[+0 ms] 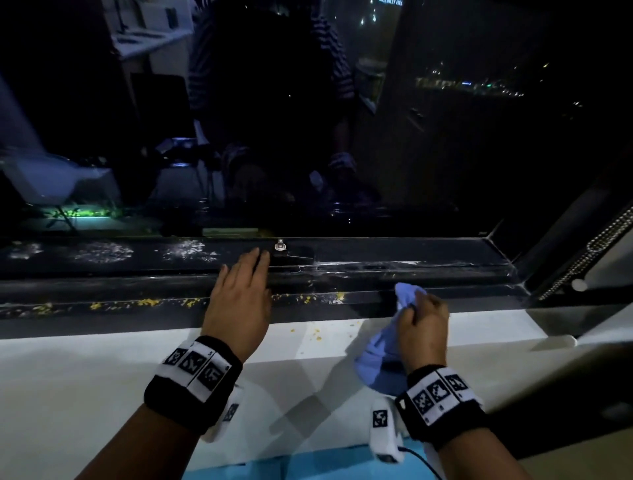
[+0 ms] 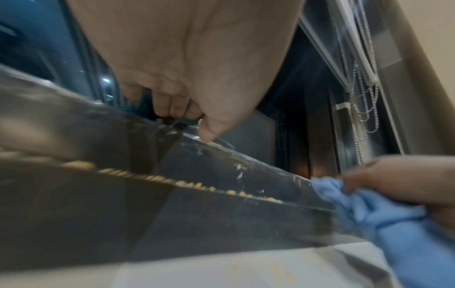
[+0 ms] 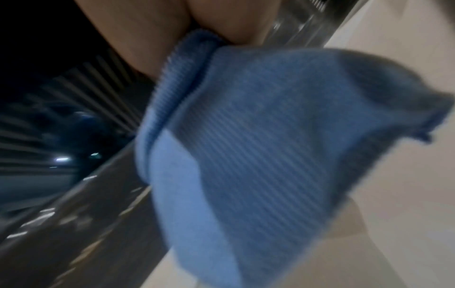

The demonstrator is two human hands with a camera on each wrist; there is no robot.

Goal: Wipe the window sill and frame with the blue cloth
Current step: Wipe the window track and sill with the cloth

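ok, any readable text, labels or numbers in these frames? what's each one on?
Lit sign reflected at the top of the dark window glass: cut off and blurred, unreadable.
Black-and-white square marker tags on the left black wristband and right black wristband: patterns only; tiny digits beside them too small to read.
Wrist views: no text.

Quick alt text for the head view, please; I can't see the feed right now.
The right hand grips a bunched blue cloth against the dark window frame. The left hand rests flat on the frame, yellow crumbs to its left.
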